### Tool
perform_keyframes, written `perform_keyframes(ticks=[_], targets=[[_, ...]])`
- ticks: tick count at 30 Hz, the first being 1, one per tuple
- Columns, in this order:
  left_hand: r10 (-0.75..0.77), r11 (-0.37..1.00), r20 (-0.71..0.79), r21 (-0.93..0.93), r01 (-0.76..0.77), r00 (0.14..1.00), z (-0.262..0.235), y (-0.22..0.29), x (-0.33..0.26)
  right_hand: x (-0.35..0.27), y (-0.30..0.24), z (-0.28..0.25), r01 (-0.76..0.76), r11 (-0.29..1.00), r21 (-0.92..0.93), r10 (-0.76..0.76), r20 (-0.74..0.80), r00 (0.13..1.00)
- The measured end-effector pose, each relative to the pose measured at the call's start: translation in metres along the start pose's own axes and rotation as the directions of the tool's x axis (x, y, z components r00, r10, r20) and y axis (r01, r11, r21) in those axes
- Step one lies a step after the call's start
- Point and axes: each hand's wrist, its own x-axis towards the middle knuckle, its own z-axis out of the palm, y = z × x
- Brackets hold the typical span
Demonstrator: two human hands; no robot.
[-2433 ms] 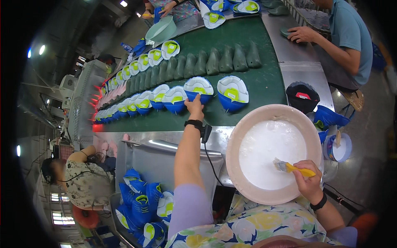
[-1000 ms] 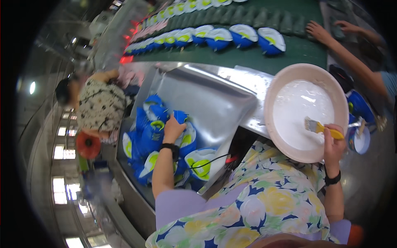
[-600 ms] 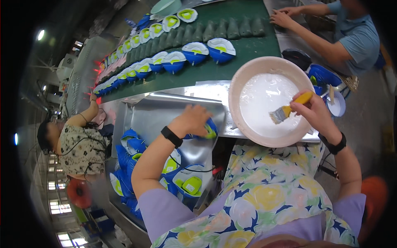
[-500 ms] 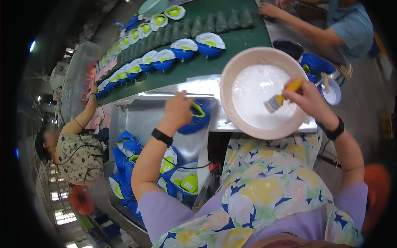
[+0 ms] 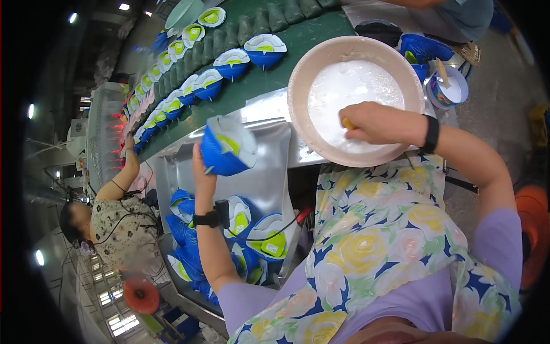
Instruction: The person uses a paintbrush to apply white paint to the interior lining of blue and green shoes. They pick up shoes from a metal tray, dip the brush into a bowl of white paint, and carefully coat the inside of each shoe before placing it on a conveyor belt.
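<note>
My left hand [image 5: 204, 172] grips a blue shoe upper [image 5: 226, 160], raised over the metal tray. The upper's pale lining and a lime-green patch show at its opening. My right hand [image 5: 372, 121] is closed round the yellow handle of a paintbrush [image 5: 348, 124], low inside a large pale pink basin [image 5: 298, 86]. White liquid [image 5: 349, 83] fills the bottom of the basin. The brush's bristles are hidden below my hand. More blue uppers [image 5: 186, 252] lie piled in the metal tray [image 5: 269, 172] beneath my left forearm.
Shoe uppers [image 5: 232, 64] and dark shoe lasts [image 5: 246, 28] stand in rows on the green conveyor belt [image 5: 309, 31]. A small tub [image 5: 450, 89] with a wooden-handled tool stands right of the basin. One co-worker [image 5: 123, 212] is at the left, another [image 5: 458, 23] at the far right.
My left hand has lifted a blue upper out of the tray, up and to the left. My right hand has lowered the brush into the basin's liquid and moved left.
</note>
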Motion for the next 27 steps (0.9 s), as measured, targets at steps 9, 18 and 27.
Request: perform_keyframes(ticks=[9,18,27], targets=[[-0.067,0.739,0.439,-0.581,0.340,0.896,0.069,0.031,0.043,-0.023,-0.001,-0.080,0.183,0.983,0.001,-0.159,-0.489,0.858],[0.124,0.788,0.427,-0.591,0.173,0.896,0.134,0.111,0.052,-0.017,-0.005,-0.088,0.142,0.990,0.003,-0.102,-0.681,0.725],[0.304,0.792,-0.120,-0.521,-0.320,0.945,0.179,0.099,0.025,-0.018,0.006,-0.057,0.053,0.952,0.300,0.215,-0.784,0.582]])
